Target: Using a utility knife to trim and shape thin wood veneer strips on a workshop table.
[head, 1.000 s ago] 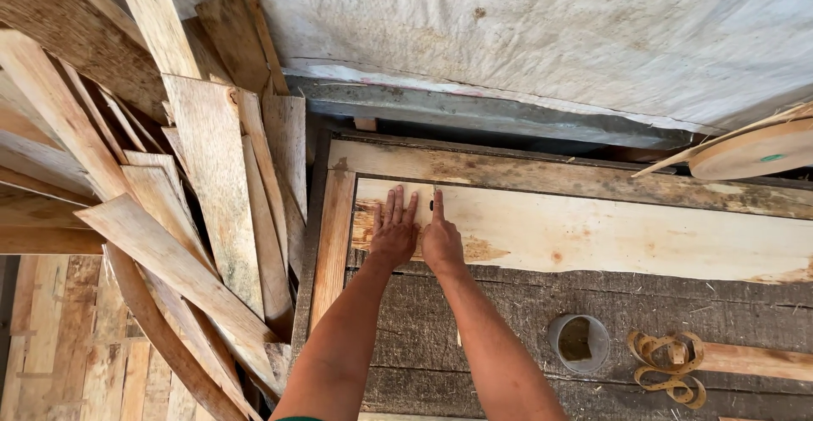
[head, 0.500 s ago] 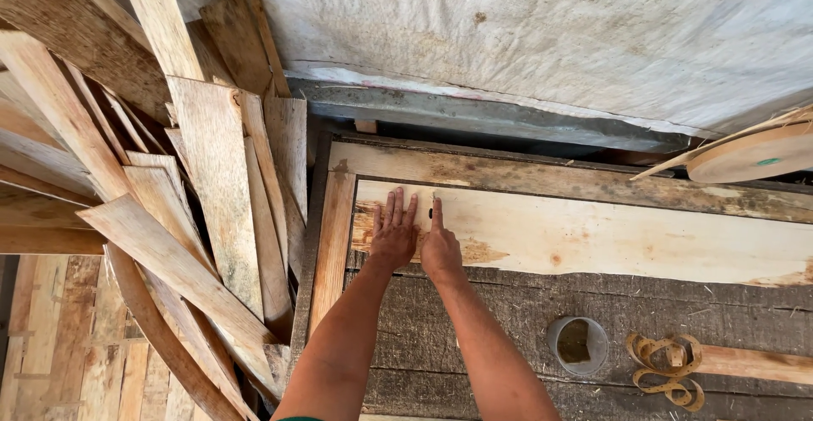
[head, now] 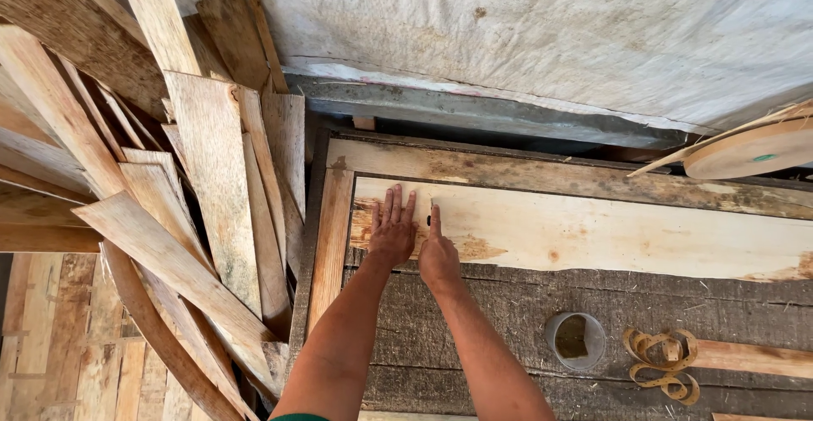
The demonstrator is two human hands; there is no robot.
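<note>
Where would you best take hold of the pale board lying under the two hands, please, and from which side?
Probably at its near long edge, coming from the person's side. The pale board lies flat, its left end butted against an upright strip and its far edge against another plank. The left hand and right hand press on top.

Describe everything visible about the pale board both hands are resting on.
The pale board is a long, flat plank of fresh-looking light wood, lying horizontally inside a darker, weathered wooden frame. Brown stained patches mark its left end and lower edge, and its right end runs out of view. The left hand lies flat on its left end, fingers spread; the right hand beside it points its index finger onto the board, next to a small dark spot. Grey planks border it below.
</note>
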